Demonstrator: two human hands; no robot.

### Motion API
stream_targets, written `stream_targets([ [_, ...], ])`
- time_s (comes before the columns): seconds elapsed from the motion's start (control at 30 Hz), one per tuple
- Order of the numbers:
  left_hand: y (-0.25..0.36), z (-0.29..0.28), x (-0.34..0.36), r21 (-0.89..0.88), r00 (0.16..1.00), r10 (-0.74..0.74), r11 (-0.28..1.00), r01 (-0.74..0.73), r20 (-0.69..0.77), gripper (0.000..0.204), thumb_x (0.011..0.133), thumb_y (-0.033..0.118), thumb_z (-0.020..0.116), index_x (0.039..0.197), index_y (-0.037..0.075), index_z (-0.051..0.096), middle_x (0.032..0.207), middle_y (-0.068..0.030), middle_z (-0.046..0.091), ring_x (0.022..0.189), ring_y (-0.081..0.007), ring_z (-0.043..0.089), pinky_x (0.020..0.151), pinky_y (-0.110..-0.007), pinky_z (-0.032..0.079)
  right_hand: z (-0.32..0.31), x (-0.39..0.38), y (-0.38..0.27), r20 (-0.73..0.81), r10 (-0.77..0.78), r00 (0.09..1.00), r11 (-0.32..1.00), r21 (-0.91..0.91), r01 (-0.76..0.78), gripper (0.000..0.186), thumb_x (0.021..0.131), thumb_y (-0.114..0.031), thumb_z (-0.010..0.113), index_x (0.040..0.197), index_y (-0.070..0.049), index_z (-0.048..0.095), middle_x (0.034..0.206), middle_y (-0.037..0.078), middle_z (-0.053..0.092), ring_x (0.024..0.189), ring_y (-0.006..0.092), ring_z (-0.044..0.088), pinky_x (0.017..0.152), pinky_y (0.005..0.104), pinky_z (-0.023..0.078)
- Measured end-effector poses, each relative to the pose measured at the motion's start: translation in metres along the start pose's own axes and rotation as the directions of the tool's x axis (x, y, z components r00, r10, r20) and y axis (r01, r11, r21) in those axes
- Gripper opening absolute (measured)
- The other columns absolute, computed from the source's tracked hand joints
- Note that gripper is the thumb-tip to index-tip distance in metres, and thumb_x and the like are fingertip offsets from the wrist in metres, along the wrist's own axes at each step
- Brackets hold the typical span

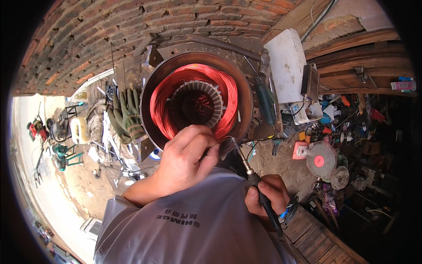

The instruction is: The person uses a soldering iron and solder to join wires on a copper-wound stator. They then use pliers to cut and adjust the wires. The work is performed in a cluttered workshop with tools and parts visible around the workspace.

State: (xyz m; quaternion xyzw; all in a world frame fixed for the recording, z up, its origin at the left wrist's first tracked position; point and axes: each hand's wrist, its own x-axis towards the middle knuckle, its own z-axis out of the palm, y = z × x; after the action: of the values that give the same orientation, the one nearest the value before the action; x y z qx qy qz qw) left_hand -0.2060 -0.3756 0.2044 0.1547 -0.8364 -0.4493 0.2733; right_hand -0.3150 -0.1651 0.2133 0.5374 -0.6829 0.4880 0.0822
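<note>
In front of me stands a round rusty metal motor housing [246, 88] with a slotted stator core [218, 93] inside. Thick bundles of red enamelled wire [160, 101] ring the core. My left hand [187, 154] reaches over the near rim, its thumb and fingers pinched on a thin wire [225, 139] at the coil's near edge. Lower right, my right hand [278, 193] grips the black handle of a soldering iron [245, 162]. The iron points up and left, its bent tip close to the thin wire; contact cannot be made out.
Work gloves [127, 114] lie left of the housing. A hammer [263, 59], a dark green cylindrical tool [265, 103] and a white board [285, 66] are on its right. Farther right are a fan [321, 159] and clutter. A brick wall [154, 22] rises behind.
</note>
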Motion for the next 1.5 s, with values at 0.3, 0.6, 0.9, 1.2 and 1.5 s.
stream_targets([
  [0.3,0.001,0.000,0.001,0.014,1.000,0.009,1.000,-0.009,-0.002,0.012,0.079,-0.001,0.075,0.087,0.001,0.067,0.094,-0.0121,0.065,0.081,-0.0299,0.068,0.071,-0.039,0.056,-0.003,-0.001,0.002,0.017,-0.007,1.000,1.000,0.016,0.006,0.033,0.082,-0.003,0.077,0.113,0.001,0.064,0.081,0.012,0.064,0.060,0.0232,0.062,0.053,0.0323,0.053],
  [0.6,0.000,0.002,0.002,0.047,0.999,0.041,0.998,-0.041,-0.006,0.012,0.078,0.000,0.076,0.087,0.001,0.068,0.094,-0.0112,0.065,0.080,-0.0291,0.067,0.069,-0.039,0.056,-0.003,-0.002,0.004,0.009,-0.016,1.000,1.000,0.013,0.016,0.034,0.082,-0.003,0.077,0.113,0.000,0.064,0.080,0.012,0.064,0.060,0.0230,0.063,0.052,0.0318,0.052],
  [0.9,-0.001,0.001,-0.001,0.011,0.999,0.039,0.999,-0.038,-0.025,0.013,0.078,-0.002,0.076,0.088,0.001,0.069,0.094,-0.0120,0.066,0.080,-0.0291,0.069,0.069,-0.038,0.057,-0.002,-0.004,0.003,-0.019,0.000,1.000,1.000,0.016,0.000,0.032,0.082,-0.004,0.077,0.112,0.001,0.064,0.080,0.012,0.065,0.061,0.0229,0.063,0.053,0.0317,0.052],
  [1.2,-0.002,0.002,-0.003,-0.002,0.996,0.055,0.998,-0.055,-0.069,0.013,0.081,-0.004,0.077,0.090,0.000,0.069,0.097,-0.0130,0.067,0.077,-0.0261,0.069,0.066,-0.035,0.056,-0.014,-0.012,0.004,-0.059,-0.006,0.998,1.000,-0.014,0.005,0.032,0.083,-0.004,0.075,0.112,0.001,0.063,0.081,0.012,0.065,0.062,0.0232,0.063,0.055,0.0318,0.052],
  [1.5,0.001,0.001,-0.016,0.102,0.980,0.146,0.986,-0.133,-0.135,0.013,0.082,-0.003,0.077,0.093,-0.003,0.071,0.098,-0.0163,0.068,0.082,-0.0248,0.068,0.073,-0.032,0.055,-0.045,-0.040,0.020,-0.162,0.148,0.976,0.979,0.165,-0.121,0.033,0.089,-0.005,0.070,0.117,-0.002,0.054,0.086,0.014,0.064,0.068,0.0232,0.062,0.061,0.0334,0.051],
])
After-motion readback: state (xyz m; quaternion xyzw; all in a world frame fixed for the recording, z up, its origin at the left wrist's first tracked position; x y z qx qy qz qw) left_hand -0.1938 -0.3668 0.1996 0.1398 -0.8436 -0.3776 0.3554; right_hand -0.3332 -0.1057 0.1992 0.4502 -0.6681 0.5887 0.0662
